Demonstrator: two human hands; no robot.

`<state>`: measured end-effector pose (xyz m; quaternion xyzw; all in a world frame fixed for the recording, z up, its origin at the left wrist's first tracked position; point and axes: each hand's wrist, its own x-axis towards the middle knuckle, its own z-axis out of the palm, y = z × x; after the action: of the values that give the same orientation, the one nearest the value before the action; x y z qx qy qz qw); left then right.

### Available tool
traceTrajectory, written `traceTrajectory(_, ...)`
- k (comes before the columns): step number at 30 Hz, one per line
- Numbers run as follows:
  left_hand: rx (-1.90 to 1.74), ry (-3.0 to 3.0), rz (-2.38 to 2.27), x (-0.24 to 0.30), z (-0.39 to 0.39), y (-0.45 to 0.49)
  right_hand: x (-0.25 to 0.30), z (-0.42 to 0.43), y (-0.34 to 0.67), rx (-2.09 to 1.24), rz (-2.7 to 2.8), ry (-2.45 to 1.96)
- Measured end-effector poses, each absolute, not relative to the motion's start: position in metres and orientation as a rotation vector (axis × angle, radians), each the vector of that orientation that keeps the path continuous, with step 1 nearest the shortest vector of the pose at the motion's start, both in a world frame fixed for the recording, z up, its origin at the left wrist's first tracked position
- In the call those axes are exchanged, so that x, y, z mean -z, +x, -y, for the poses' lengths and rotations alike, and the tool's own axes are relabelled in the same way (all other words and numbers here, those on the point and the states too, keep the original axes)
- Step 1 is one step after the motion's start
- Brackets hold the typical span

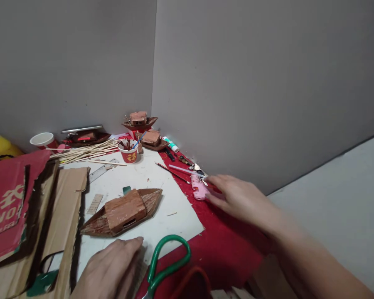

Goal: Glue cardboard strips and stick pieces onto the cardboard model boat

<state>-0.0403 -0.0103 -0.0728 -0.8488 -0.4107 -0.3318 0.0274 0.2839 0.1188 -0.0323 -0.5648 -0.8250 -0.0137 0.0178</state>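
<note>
My left hand point(112, 265) is at the near edge of the white sheet point(180, 211), its fingers bent together over a ribbed cardboard piece point(141, 272) that is mostly hidden. Just beyond it lies a brown model boat point(124, 209) with a cardboard cabin roof. Stretched out to the right, my right hand point(233, 197) has thumb and fingers apart. Its fingertips are at a pink patterned object point(199, 189), whose kind I cannot make out. A translucent stick point(185, 170) lies by that object. Green-handled scissors point(168, 265) are right of my left hand.
Cut cardboard point(67, 195) and a red carton panel point(12, 203) fill the left side. Farther back are thin wooden sticks point(84, 153), a paper cup point(129, 151) with brown stains, a ruler point(104, 170) and smaller model boats point(140, 119). Grey walls point(237, 83) close off the back and right.
</note>
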Motion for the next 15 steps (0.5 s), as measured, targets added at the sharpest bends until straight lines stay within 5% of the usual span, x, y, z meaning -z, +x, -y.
traceTrajectory(15, 1.818, -2.273, 2.262, 0.062, 0.003, -0.030, 0.059, -0.121, 0.296, -0.107, 2.563, -1.757)
